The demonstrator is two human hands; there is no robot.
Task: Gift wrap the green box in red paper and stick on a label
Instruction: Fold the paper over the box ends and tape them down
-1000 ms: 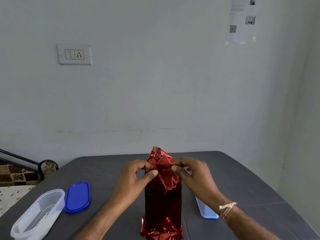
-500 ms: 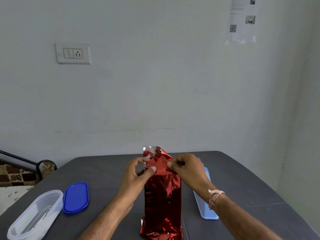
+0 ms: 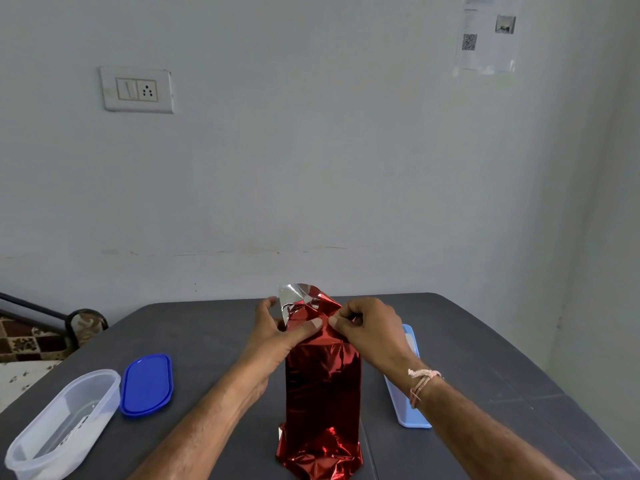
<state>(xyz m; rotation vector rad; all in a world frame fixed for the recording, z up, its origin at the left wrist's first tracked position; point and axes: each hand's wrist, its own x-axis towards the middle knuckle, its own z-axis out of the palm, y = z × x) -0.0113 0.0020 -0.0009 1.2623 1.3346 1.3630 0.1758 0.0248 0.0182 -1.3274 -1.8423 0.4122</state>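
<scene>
Your wrapped box (image 3: pixel 323 386) stands upright on the table (image 3: pixel 485 344), long axis vertical, loose end pointing up. Your left hand (image 3: pixel 275 337) and right hand (image 3: pixel 372 332) both pinch the red paper (image 3: pixel 313 306) folds at that top end, thumbs nearly touching. Below your grip, crumpled paper flares at the base.

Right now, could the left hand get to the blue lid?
Probably yes: the blue lid lies on open table on that side, nothing between. But the left hand pinches the red paper and would have to let go first.
</scene>
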